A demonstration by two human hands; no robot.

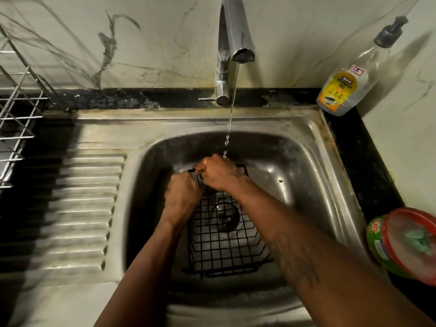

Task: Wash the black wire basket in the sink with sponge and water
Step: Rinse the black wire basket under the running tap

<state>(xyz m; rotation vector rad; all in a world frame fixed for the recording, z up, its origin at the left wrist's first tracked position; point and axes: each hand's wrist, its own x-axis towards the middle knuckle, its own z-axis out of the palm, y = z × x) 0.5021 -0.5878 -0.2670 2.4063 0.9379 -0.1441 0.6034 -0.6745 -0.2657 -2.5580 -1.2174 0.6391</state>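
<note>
The black wire basket [224, 239] is held in the sink [306, 175], over the drain, by its far left corner: the left grip [181, 192] is closed around the rim wire, and the right grip [217, 173], just beyond it, is curled wet over the same rim. A thin stream of water [232, 109] from the tap [236, 31] is received on the right grip's knuckles. Well to the right of both grips a soap bottle [342, 86] and a green tub [405, 244] are set on the worktop [368, 166].

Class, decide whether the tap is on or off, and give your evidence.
On: a thin stream of water falls from the tap onto the right hand gripping the basket.
</note>
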